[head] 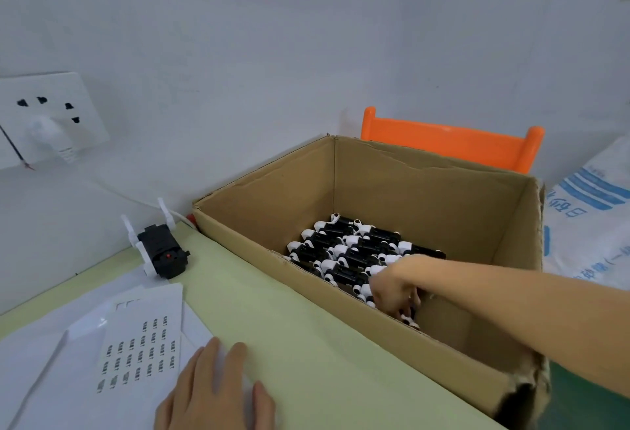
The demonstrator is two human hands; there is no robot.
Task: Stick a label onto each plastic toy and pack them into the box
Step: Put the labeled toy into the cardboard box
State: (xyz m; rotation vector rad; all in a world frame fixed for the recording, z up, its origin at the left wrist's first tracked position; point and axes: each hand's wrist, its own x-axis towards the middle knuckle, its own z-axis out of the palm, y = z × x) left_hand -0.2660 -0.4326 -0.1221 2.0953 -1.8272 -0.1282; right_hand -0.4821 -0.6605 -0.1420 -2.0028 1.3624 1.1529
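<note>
Plastic toys (354,252), black-bodied with white limbs, lie packed in close rows on the floor of an open cardboard box (426,191), filling its near-left part; bare cardboard shows along the far and right sides. Right hand (395,290) reaches down over the box's near wall, fingers curled downward among the toys of the nearest row; whether it grips one cannot be told, since the fingertips are hidden behind the wall. One more toy (162,252) of the same kind, black with a red dot and upright white limbs, stands alone on the table to the left of the box, well apart from the packed ones. Near it, toward the viewer, lies a label sheet (143,337) printed with rows of small dark labels, its upper rows already peeled; the sheet rests on loose white papers (51,361). Left hand (218,392) lies flat, fingers straight and slightly spread, pressing on the right edge of these papers and holding nothing. Table (289,344) has a pale green top, and the box stands diagonally across its right portion, its torn near-right corner at the table's edge. Behind the box rises the back of an orange plastic chair (450,143). To the right lies a white woven sack (593,218) with blue stripes and printing. A white wall (272,37) closes the scene; a wall socket (51,112) at the left carries a white plug, whose cable runs down toward the table behind the lone toy.
</note>
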